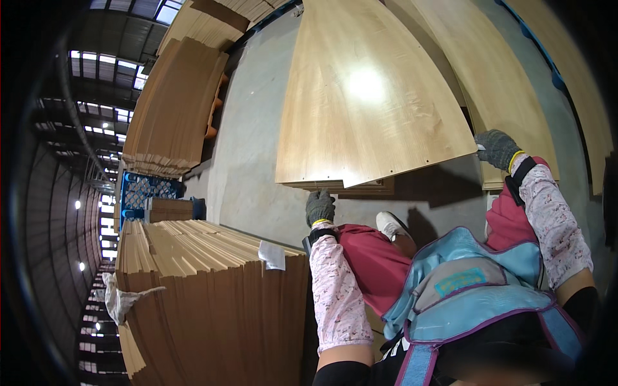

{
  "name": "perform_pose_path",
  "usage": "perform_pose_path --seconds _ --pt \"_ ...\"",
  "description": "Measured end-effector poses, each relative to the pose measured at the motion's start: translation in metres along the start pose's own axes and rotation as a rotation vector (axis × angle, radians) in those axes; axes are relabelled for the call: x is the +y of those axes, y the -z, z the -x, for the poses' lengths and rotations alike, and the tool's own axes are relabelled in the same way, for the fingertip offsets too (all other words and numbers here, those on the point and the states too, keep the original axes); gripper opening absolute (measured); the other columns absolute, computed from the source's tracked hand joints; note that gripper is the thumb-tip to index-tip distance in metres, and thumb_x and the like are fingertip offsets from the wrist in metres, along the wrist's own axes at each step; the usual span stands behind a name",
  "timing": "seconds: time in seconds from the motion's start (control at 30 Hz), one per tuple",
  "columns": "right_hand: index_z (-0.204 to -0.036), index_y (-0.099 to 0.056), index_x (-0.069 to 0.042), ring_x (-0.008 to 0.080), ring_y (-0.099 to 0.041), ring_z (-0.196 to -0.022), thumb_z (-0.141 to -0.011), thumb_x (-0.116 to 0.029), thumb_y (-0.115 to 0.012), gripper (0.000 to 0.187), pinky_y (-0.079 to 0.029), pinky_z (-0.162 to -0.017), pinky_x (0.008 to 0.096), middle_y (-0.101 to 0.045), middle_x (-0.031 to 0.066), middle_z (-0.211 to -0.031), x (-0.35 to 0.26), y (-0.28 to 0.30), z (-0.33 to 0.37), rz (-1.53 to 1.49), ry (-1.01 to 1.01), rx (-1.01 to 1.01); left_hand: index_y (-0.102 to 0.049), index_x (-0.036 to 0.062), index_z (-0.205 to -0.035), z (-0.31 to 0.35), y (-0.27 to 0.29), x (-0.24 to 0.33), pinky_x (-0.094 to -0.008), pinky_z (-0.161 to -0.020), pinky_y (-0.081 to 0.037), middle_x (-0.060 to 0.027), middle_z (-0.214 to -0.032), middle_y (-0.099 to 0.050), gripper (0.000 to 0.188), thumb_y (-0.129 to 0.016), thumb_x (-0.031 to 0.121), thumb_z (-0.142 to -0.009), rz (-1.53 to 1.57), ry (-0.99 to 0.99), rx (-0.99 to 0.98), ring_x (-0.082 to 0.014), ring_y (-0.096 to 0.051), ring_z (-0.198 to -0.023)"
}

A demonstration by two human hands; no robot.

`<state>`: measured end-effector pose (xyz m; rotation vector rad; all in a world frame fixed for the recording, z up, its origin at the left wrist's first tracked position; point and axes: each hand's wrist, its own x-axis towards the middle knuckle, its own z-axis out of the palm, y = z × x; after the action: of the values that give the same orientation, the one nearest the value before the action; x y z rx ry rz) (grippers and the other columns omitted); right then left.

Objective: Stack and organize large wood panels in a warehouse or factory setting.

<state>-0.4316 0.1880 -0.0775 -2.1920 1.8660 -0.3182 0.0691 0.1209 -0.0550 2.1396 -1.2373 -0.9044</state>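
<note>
A large, thin, pale wood sheet point(386, 122) lies askew over a stack of wood sheets point(302, 184), its right near corner sticking out past the pile. My right hand point(497, 149), in a grey knitted glove, is closed on that corner. At the near edge of the stack is my left hand point(320, 207), gloved the same way. Its fingers are bunched against the edge, and whether they pinch anything is hidden. Small dark holes or spots run along the sheet's near edge.
Tall stacked brown boards point(212, 289) stand at my near left, a paper slip point(272, 255) on top. Another board stack point(174, 106) stands far left, near a blue pallet point(151, 186). Long wood sheets point(496, 71) lie to the right. My shoe point(391, 225) is on the grey floor point(248, 141).
</note>
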Motion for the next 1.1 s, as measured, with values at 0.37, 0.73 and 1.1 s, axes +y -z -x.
perform_pose_path --seconds 0.37,0.73,1.1 --pt "-0.079 -0.058 -0.006 0.0363 -0.058 -0.074 -0.067 -0.022 -0.059 0.02 -0.046 -0.067 0.0452 -0.061 0.0168 -0.076 0.003 -0.001 -0.003 0.005 0.179 0.137 -0.06 0.006 -0.102 0.024 -0.003 0.02 -0.0306 -0.043 -0.036 -0.0084 -0.067 -0.061 0.051 -0.036 0.05 -0.09 0.268 -0.035 0.022 -0.0152 -0.044 -0.045" --pt "-0.087 -0.061 -0.01 0.0373 -0.06 -0.078 -0.067 -0.022 -0.062 0.024 -0.046 -0.071 0.0484 -0.063 0.0168 -0.079 -0.001 0.014 -0.004 -0.104 0.014 -0.006 -0.054 0.0075 -0.117 0.123 -0.128 0.054 -0.0382 -0.071 -0.049 -0.0144 -0.101 -0.058 0.031 -0.056 0.021 -0.089 -0.256 -1.172 -0.219 -0.0253 -0.06 -0.085" --pt "-0.09 -0.063 -0.008 0.0359 -0.06 -0.082 -0.07 -0.022 -0.058 0.025 -0.047 -0.075 0.046 -0.064 0.0164 -0.086 0.012 0.004 -0.003 -0.103 -0.043 0.034 -0.055 0.0069 -0.114 0.152 -0.229 0.104 -0.0399 -0.087 -0.045 -0.0165 -0.111 -0.058 0.029 -0.052 0.012 -0.086 -0.212 -0.988 -0.345 -0.0338 -0.056 -0.102"
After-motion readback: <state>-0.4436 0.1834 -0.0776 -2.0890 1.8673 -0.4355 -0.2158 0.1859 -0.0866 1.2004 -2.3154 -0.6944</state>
